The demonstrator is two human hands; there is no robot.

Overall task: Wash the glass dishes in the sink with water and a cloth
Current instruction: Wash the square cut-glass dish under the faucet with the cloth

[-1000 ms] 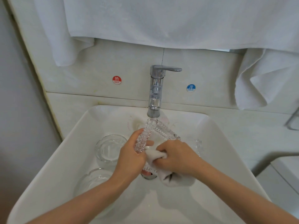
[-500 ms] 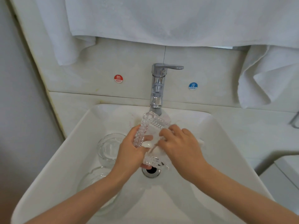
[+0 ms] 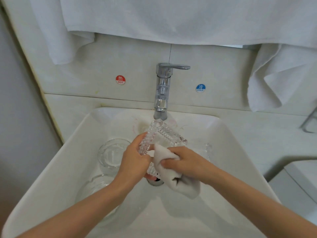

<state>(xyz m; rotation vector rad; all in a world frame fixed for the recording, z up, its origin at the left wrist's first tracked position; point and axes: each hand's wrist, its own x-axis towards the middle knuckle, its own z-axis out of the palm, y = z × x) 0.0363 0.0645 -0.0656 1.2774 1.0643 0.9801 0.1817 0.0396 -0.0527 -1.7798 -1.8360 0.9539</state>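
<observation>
A square cut-glass dish (image 3: 163, 134) stands tilted on edge under the faucet (image 3: 163, 86), over the white sink (image 3: 68, 169). My left hand (image 3: 135, 160) grips the dish by its left rim. A white cloth (image 3: 171, 172) is bunched in my right hand (image 3: 183, 162), which presses it against the dish's inner face. Two round glass bowls lie in the sink's left part, one (image 3: 111, 153) further back and one (image 3: 96, 189) nearer, partly hidden by my left forearm. Another clear glass piece (image 3: 206, 152) lies at the right.
The drain (image 3: 155, 182) sits below the hands. White towels (image 3: 188, 19) hang above the faucet, with one end (image 3: 281, 74) drooping at the right. Hot (image 3: 120, 80) and cold (image 3: 200, 88) stickers flank the faucet. A counter (image 3: 248, 134) runs to the right.
My right hand has pulled back down from the dish's upper part toward its lower edge, and the cloth now shows bunched and hanging beneath it. The left hand keeps its hold.
</observation>
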